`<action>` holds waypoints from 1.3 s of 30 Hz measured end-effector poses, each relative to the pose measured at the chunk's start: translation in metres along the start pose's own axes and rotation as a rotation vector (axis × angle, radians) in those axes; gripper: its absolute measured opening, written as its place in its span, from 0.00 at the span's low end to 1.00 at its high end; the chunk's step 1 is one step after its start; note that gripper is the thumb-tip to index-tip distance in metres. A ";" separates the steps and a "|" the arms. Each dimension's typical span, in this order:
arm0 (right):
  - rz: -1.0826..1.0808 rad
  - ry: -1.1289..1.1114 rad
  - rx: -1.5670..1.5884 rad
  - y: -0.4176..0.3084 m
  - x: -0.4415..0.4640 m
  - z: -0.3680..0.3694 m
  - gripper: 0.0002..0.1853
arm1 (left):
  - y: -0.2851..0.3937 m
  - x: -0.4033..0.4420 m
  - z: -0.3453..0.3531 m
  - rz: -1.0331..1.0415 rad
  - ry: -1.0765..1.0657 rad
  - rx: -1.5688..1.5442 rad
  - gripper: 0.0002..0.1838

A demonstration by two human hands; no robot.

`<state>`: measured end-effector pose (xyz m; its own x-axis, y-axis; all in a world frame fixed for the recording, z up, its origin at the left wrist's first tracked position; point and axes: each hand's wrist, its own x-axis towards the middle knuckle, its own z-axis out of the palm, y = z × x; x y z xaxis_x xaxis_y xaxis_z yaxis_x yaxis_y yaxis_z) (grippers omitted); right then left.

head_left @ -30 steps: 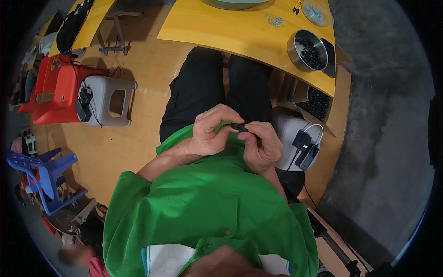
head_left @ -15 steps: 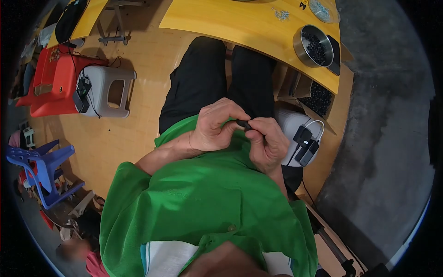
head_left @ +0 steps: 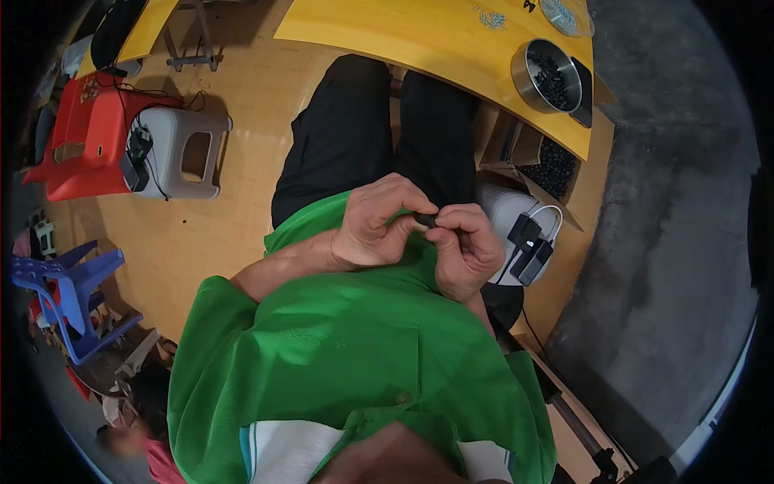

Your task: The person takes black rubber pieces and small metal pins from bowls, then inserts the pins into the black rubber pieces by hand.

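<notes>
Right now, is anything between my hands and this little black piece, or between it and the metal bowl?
Nothing visible separates your left hand or right hand from the black piece they pinch. Toward the metal bowl, only the table edge and the bowl's rim cross the way.

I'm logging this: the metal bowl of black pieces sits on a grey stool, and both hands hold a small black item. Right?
Wrong surface: the head view shows the bowl of black pieces on the yellow table; left hand and right hand hold the small black item.
</notes>
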<state>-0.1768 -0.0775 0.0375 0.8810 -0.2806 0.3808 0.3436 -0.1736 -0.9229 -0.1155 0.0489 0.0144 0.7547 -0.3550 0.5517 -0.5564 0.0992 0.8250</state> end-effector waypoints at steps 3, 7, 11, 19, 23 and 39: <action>0.073 -0.029 0.016 0.001 -0.005 -0.003 0.06 | 0.000 -0.004 0.002 0.016 -0.009 -0.009 0.09; 0.234 -0.035 0.158 0.002 -0.010 -0.006 0.05 | 0.002 -0.007 0.005 -0.012 -0.003 -0.008 0.09; 0.222 -0.040 0.253 -0.002 -0.005 -0.005 0.04 | 0.003 -0.006 0.007 -0.016 -0.006 -0.002 0.08; 0.304 -0.017 0.367 0.002 -0.013 -0.004 0.07 | -0.001 -0.008 0.005 -0.022 -0.061 -0.058 0.07; 0.459 0.043 0.530 -0.004 -0.011 0.004 0.09 | -0.001 0.000 0.001 0.064 -0.085 0.003 0.07; 0.483 -0.258 0.469 0.019 -0.010 0.000 0.23 | -0.010 -0.002 0.012 -0.193 -0.115 -0.439 0.14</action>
<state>-0.1786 -0.0780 0.0161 0.9987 0.0178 -0.0478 -0.0510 0.3532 -0.9342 -0.1158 0.0373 0.0035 0.7723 -0.5038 0.3870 -0.1922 0.3954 0.8982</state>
